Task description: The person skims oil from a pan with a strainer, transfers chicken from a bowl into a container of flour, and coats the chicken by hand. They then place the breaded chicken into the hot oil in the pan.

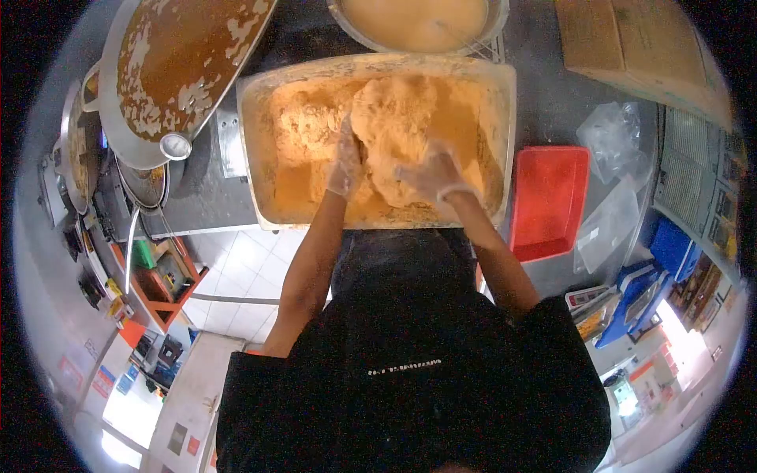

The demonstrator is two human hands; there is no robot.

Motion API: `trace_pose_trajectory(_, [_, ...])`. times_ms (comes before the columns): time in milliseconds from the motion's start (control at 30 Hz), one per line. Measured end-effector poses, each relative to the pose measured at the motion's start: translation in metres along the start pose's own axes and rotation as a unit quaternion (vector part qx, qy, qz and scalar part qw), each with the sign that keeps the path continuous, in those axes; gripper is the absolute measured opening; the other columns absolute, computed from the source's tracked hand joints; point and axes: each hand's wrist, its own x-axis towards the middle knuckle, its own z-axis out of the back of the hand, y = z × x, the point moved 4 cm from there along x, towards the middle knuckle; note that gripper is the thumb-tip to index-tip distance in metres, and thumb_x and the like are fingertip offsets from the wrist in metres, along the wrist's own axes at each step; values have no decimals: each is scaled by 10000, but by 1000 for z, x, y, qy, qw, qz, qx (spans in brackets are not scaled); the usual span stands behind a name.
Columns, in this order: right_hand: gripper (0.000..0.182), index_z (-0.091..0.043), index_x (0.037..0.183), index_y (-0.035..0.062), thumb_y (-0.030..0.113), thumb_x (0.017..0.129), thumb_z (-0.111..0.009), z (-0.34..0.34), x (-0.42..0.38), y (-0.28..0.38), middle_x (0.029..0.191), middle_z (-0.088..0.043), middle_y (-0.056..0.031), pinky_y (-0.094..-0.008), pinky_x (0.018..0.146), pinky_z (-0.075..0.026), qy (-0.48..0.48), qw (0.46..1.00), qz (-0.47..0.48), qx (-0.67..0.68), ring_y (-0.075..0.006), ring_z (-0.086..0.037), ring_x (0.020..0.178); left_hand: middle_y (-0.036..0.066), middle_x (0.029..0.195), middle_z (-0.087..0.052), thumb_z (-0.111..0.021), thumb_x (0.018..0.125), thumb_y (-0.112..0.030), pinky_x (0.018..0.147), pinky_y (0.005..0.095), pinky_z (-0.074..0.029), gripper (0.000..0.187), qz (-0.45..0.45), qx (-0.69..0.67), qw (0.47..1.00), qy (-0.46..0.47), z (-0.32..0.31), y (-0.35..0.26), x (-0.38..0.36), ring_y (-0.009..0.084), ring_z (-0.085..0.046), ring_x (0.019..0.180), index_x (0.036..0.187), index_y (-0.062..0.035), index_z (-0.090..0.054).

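Note:
A large rectangular tub (251,169) holds orange-tinted flour-like powder (303,126). In its middle rises a lumpy heap (394,110) coated with the powder; what lies under the coating I cannot make out. Both hands wear thin, see-through gloves dusted with powder. My left hand (344,164) stands on edge against the heap's left side, fingers stretched out. On the heap's right side is my right hand (438,172), slightly blurred, its thumb and fingers apart. I see nothing gripped in either hand.
A big pan of brown, foamy oil (169,71) stands at the upper left. Behind the tub is a bowl of pale orange liquid (410,16) with a wire whisk (465,35). Rightward lie a red tray (550,203), clear plastic bags (611,142) and a cardboard box (635,35).

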Motion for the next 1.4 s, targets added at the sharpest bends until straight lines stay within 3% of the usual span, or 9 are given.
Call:
trace_pose_trajectory(200, [465, -411, 1248, 23, 218, 842, -521, 36, -14, -61, 1105, -533, -93, -261, 785, -440, -213, 954, 194, 79, -160, -555, 894, 189, 1388, -277, -376, 892, -194, 1097, 337, -119, 557, 238, -391, 887, 55, 53, -22, -45, 204, -187, 1328, 1389, -55, -166])
trace_pose_trajectory(367, [383, -428, 1260, 24, 210, 934, -354, 11, 33, -68, 1204, -520, -32, -270, 817, -455, -224, 887, 382, -129, -192, -591, 855, 171, 1303, -404, -375, 887, -228, 989, 337, -315, 539, 234, -334, 911, 65, 48, -36, -34, 218, -387, 1194, 1373, -57, -218])
trace_pose_trajectory(433, [412, -351, 1303, 36, 176, 916, -385, -5, 112, -122, 1219, -499, -101, -293, 872, -436, -83, 975, 172, 114, -200, -550, 967, 165, 1266, -447, -380, 895, -253, 930, 325, -375, 518, 191, -302, 931, 74, 30, 10, -29, 219, -460, 1121, 1358, -57, -255])
trace_pose_trajectory(500, [435, -353, 1303, 34, 143, 889, -433, -14, 56, -20, 1203, -509, -121, -306, 880, -441, -22, 1000, -1, 10, -206, -533, 1013, 163, 1269, -443, -384, 895, -253, 934, 326, -373, 518, 174, -275, 941, 89, 35, 19, -36, 220, -456, 1126, 1356, -57, -257])
trace_pose_trajectory(700, [477, -468, 1221, 21, 139, 784, -617, -6, 26, 2, 1127, -559, -141, -339, 873, -453, 44, 954, 290, 53, -224, -508, 1080, 156, 1281, -432, -394, 893, -255, 946, 328, -365, 516, 62, 195, 972, -113, 111, 23, -35, 225, -445, 1141, 1351, -57, -263])
trace_pose_trajectory(833, [441, -496, 1194, 23, 218, 807, -584, 77, 43, -12, 1137, -556, -144, -351, 918, -412, -244, 930, 169, 215, -222, -487, 1109, 151, 1289, -425, -401, 893, -257, 954, 329, -360, 514, 29, 350, 927, -131, 128, 64, 27, 227, -437, 1151, 1347, -57, -267])
trace_pose_trajectory(1133, [420, -533, 1173, 63, 359, 895, -428, 32, 130, 56, 1231, -492, -153, -370, 1003, -327, 29, 900, 409, 148, -234, -409, 1194, 141, 1306, -409, -417, 891, -260, 972, 331, -349, 511, 28, 236, 971, -24, 96, 85, 79, 234, -419, 1173, 1339, -57, -276])
trace_pose_trajectory(1200, [450, -522, 1196, 99, 406, 876, -446, 8, 127, 65, 1317, -398, -155, -398, 1011, -314, 82, 986, 39, -141, -270, -370, 1221, 139, 1310, -405, -421, 891, -260, 976, 332, -346, 511, 13, 139, 990, -36, 115, 70, 52, 235, -415, 1179, 1337, -57, -278])
trace_pose_trajectory(1400, [805, -325, 1342, 132, 380, 674, -699, -20, 63, 90, 1349, -349, -156, -390, 1031, -288, 34, 954, 191, -227, -275, -338, 1243, 132, 1321, -394, -431, 889, -262, 988, 333, -339, 509, 192, 4, 980, 56, 136, 13, -74, 239, -403, 1194, 1331, -57, -284])
